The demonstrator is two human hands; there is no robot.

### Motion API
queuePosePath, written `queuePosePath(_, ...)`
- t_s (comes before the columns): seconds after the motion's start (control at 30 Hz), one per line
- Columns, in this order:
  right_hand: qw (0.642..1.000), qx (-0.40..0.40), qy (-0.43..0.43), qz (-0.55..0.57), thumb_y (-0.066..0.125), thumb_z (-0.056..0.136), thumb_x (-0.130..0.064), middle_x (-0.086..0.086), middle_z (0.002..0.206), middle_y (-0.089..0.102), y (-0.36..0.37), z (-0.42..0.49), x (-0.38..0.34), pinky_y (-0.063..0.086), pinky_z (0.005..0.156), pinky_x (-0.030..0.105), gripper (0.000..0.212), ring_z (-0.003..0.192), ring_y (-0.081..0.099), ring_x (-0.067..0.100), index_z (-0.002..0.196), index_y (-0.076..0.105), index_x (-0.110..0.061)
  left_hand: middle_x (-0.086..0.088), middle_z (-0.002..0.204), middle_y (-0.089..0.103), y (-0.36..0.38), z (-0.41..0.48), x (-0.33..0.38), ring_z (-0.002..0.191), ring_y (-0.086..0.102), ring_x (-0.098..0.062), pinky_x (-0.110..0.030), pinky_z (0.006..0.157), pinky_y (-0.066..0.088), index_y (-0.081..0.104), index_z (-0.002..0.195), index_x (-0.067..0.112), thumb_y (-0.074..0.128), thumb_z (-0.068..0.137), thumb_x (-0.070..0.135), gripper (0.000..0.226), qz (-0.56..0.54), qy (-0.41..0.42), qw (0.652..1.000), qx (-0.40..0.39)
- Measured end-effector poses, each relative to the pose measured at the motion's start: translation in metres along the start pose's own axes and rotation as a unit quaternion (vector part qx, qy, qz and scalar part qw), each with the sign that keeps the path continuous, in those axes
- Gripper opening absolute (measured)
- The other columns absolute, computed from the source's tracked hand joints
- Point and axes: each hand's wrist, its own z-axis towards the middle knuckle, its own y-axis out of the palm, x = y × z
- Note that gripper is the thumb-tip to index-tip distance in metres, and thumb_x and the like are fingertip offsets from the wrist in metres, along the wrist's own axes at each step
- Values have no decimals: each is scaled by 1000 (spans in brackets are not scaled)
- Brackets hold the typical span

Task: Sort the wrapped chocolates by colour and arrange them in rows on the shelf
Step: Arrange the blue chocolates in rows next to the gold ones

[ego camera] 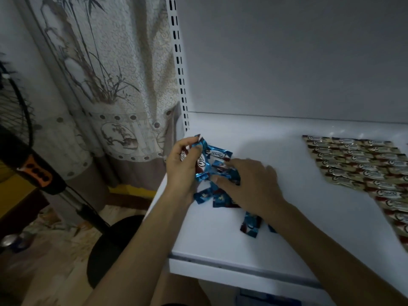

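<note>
Two bare forearms (136, 250) reach up from the bottom edge onto a white shelf (287, 151), which has a plain grey back panel and a slotted white upright (178, 62) at its left corner. Left of the shelf hangs a pale curtain (106, 85) printed with bamboo. In front of the curtain a black standing fan (19, 140) rises from its round base on the floor.

On the right part of the shelf, gold chocolates (357, 164) lie in tidy rows, touching one another. Well apart from them, near the shelf's left edge, blue chocolates (223, 155) lie in a loose heap.

The right grip (254, 184) rests palm down on this heap, fingers relaxed and grasping nothing. The left grip (183, 166) is curled round a small bunch of blue wrappers (204, 149), held just above the heap. One blue chocolate (251, 224) lies alone nearer the front edge, beside the right wrist.
</note>
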Motion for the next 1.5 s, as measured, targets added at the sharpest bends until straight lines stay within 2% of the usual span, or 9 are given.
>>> queuePosePath(0.1, 997, -4, 47, 54, 38, 82, -75, -5, 137, 51, -10, -1, 3, 7, 116, 52, 65, 130, 41, 16, 131, 48, -35, -13, 101, 66, -1, 0, 6, 78, 68, -19, -33, 64, 59, 64, 92, 14, 58, 93, 3, 13, 18, 12, 999, -28)
queuePosePath(0.17, 991, 8, 50, 123, 45, 83, -70, -6, 136, 53, -19, -2, 8, 13, 117, 44, 62, 126, 47, 15, 132, 48, -32, -7, 99, 64, 0, 8, 8, 81, 64, -17, -34, 72, 56, 66, 89, 18, 59, 93, 4, 16, 61, 39, 997, -33)
queuePosePath(0.37, 929, 99, 24, 355, 63, 90, -32, -6, 91, 70, -38, 2, 7, 52, 71, 22, 17, 79, 67, 7, 105, 61, -24, -4, 89, 65, 34, 11, 12, 79, 59, -17, -31, 70, 46, 66, 90, 17, 56, 94, 6, 16, 54, 3, 993, -104)
queuePosePath(0.6, 841, 211, 133, 481, 59, 93, -12, 5, 69, 66, -66, 2, 37, 43, 45, 15, 9, 43, 55, 6, 92, 66, -7, -1, 94, 69, 74, 21, -3, 86, 61, -20, -17, 50, 47, 68, 98, 18, 55, 96, 14, 14, 45, -71, 991, -103)
queuePosePath(0.73, 907, 217, 148, 330, 59, 92, -16, 3, 63, 61, -85, 6, 62, 44, 42, 21, 11, 42, 53, 7, 90, 68, -9, -6, 97, 65, 92, 26, -17, 80, 57, -18, -27, 62, 48, 70, 91, 19, 56, 95, 11, 16, 127, -55, 979, -151)
queuePosePath(0.83, 984, 144, 109, 3, 53, 91, -26, -2, 78, 60, -98, 11, 70, 41, 54, 27, 14, 65, 55, 16, 90, 63, -17, -9, 95, 63, 95, 25, -27, 69, 57, -10, -20, 57, 48, 70, 92, 17, 58, 94, 6, 17, 156, 0, 974, -162)
queuePosePath(0.93, 975, 45, 62, -209, 45, 95, -29, 3, 102, 57, -94, 18, 67, 36, 64, 27, 21, 83, 57, 22, 105, 60, -18, -7, 88, 60, 90, 22, -29, 58, 53, -2, -17, 50, 45, 69, 97, 16, 57, 94, 6, 16, 137, 44, 978, -152)
queuePosePath(1.1, 982, 29, 8, -186, 47, 94, -18, 7, 120, 54, -56, 22, 70, 34, 71, 29, 56, 101, 57, 24, 146, 26, -20, -4, 93, 64, 80, 24, -31, 76, 59, -11, -24, 62, 51, 69, 92, 21, 58, 94, 6, 19, 79, 29, 984, -156)
queuePosePath(1.5, 970, 104, -19, -219, 49, 95, -20, 5, 106, 57, -37, 29, 80, 29, 67, 29, 76, 84, 50, 18, 153, 0, -25, 4, 86, 72, 80, 25, -21, 66, 64, -5, -17, 51, 48, 69, 93, 18, 55, 96, 9, 17, -13, -60, 988, -138)
